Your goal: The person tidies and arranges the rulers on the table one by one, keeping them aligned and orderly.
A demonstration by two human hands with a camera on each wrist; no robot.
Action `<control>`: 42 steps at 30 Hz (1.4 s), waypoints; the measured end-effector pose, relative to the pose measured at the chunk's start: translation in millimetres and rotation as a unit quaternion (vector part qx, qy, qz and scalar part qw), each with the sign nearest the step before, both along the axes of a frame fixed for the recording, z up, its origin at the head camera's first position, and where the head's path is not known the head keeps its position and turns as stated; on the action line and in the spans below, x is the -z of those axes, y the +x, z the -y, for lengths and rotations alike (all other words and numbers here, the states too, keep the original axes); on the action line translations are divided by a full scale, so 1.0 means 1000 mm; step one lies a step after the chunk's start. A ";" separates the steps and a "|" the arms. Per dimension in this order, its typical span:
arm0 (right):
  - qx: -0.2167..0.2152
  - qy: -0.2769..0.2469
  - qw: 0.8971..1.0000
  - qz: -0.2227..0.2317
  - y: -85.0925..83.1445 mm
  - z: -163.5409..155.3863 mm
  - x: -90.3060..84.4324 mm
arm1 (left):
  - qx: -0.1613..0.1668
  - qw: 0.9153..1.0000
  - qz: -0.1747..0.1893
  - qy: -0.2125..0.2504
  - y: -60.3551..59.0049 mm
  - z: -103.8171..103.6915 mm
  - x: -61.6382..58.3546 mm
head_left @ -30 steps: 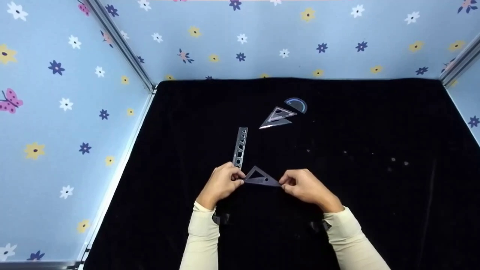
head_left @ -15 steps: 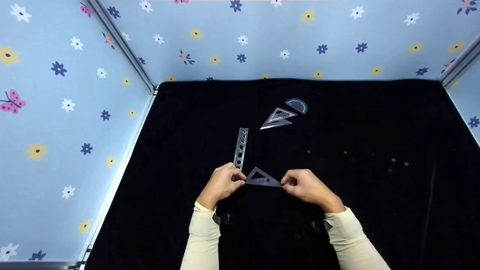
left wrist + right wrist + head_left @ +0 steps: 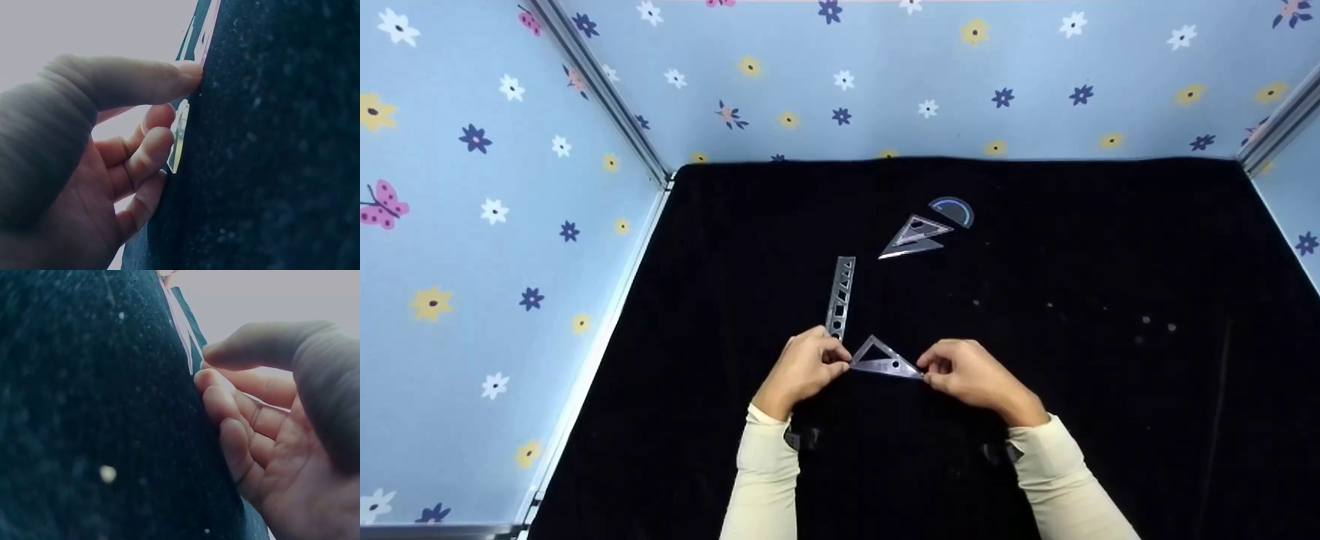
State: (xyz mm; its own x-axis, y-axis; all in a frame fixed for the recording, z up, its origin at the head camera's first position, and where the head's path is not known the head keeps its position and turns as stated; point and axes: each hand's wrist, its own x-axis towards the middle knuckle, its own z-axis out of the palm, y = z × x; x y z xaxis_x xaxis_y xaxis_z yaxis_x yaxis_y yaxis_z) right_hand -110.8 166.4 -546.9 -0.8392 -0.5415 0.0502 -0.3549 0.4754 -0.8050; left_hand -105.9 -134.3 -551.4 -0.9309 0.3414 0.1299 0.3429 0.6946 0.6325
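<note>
Left hand (image 3: 802, 369) and right hand (image 3: 964, 373) pinch opposite corners of small clear plastic triangle set square (image 3: 883, 359) over black cloth (image 3: 1110, 375), beside clear stencil ruler (image 3: 841, 296).

Cream long sleeves (image 3: 765, 480) with dark wrist straps (image 3: 802, 437).

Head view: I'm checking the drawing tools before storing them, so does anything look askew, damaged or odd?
Nothing looks damaged. The far set square and protractor overlap at one corner. The ruler lies flat. Both hands pinch the near set square.
</note>
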 end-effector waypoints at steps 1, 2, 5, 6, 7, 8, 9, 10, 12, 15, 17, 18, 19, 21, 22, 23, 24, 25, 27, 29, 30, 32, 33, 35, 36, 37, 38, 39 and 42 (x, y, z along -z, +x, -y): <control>-0.004 0.004 1.000 -0.004 0.000 0.000 0.000 | 0.000 1.000 -0.001 -0.002 0.000 0.000 0.000; -0.007 0.008 1.000 -0.007 0.000 0.001 0.000 | -0.001 1.000 0.001 -0.003 0.000 0.000 0.000; -0.015 0.015 1.000 -0.018 0.001 0.001 0.001 | -0.001 1.000 -0.001 -0.004 0.000 0.000 0.001; -0.017 0.018 0.999 -0.021 0.001 0.001 0.001 | 0.000 1.000 -0.001 -0.003 0.000 0.000 0.001; -0.017 0.018 0.999 -0.021 0.001 0.001 0.001 | 0.000 1.000 0.000 -0.004 0.000 0.000 0.001; -0.018 0.018 0.999 -0.022 0.001 0.001 0.001 | -0.001 1.000 0.001 -0.004 0.000 0.000 0.001; -0.019 0.018 0.999 -0.025 0.001 0.001 0.001 | 0.000 1.000 0.002 -0.005 0.000 0.000 0.001; -0.021 0.018 0.999 -0.028 0.000 0.001 0.001 | 0.001 1.000 0.000 -0.004 0.000 0.000 0.000; -0.023 0.019 0.999 -0.033 0.000 0.001 0.001 | 0.001 1.000 0.001 -0.005 0.000 0.001 0.000; -0.027 0.021 0.999 -0.040 0.000 0.001 0.001 | 0.003 1.000 0.001 -0.006 0.000 0.001 -0.001; -0.027 0.022 0.999 -0.041 0.000 0.001 0.001 | 0.003 1.000 0.002 -0.006 0.000 0.001 -0.001; -0.027 0.022 0.999 -0.041 0.000 0.001 0.001 | 0.003 1.000 0.003 -0.005 0.000 0.001 -0.001; -0.028 0.023 0.999 -0.041 0.000 0.001 0.001 | 0.003 1.000 0.004 -0.005 0.000 0.001 -0.001; -0.028 0.024 0.998 -0.042 0.000 0.001 0.001 | 0.004 1.000 0.004 -0.002 0.000 0.001 -0.001; -0.028 0.024 0.998 -0.041 0.000 0.001 0.001 | 0.005 1.000 0.005 -0.002 0.000 0.001 -0.001; -0.027 0.025 0.999 -0.040 0.000 0.001 0.001 | 0.005 1.000 0.005 -0.001 0.000 0.001 -0.002; -0.027 0.025 0.999 -0.039 0.000 0.001 0.002 | 0.006 1.000 0.006 0.000 0.000 0.001 -0.002; -0.026 0.025 0.999 -0.038 0.000 0.001 0.002 | 0.006 1.000 0.007 0.000 0.000 0.001 -0.002; -0.025 0.024 0.999 -0.037 0.001 0.000 0.002 | 0.007 1.000 0.011 0.002 0.000 0.001 -0.002; -0.024 0.024 0.999 -0.035 0.001 0.000 0.002 | 0.008 1.000 0.014 0.003 0.000 0.001 -0.002; -0.024 0.025 0.999 -0.035 0.001 0.000 0.002 | 0.008 1.000 0.016 0.004 0.000 0.001 -0.002; -0.025 0.026 0.999 -0.036 0.001 0.000 0.002 | 0.008 1.000 0.019 0.006 0.000 0.002 -0.002; -0.025 0.026 0.999 -0.036 0.001 0.000 0.002 | 0.008 1.000 0.020 0.006 0.000 0.002 -0.002; -0.025 0.027 0.999 -0.036 0.001 0.000 0.002 | 0.009 1.000 0.022 0.007 0.000 0.002 -0.001; -0.026 0.027 0.999 -0.036 0.001 0.000 0.002 | 0.010 1.000 0.023 0.007 -0.001 0.002 -0.001; -0.026 0.026 0.999 -0.036 0.001 0.000 0.002 | 0.011 1.000 0.022 0.008 -0.001 0.002 -0.001; -0.026 0.027 0.999 -0.036 0.001 0.000 0.002 | 0.011 1.000 0.022 0.009 -0.001 0.002 -0.001; -0.026 0.027 0.999 -0.037 0.001 0.000 0.001 | 0.013 1.000 0.019 0.010 -0.001 0.002 -0.001; -0.028 0.030 0.998 -0.039 0.001 0.000 0.001 | 0.015 1.000 0.016 0.011 -0.001 0.003 -0.001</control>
State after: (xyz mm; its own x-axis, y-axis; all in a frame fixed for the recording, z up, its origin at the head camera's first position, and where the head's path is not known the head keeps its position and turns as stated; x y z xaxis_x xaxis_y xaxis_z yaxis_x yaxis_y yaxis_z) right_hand -109.8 166.3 -548.0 -0.8026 -0.5910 0.0806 -0.4425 0.4993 -0.7449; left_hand -106.6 -137.0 -550.5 -0.9239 0.3671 0.1081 0.3433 0.6700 0.6582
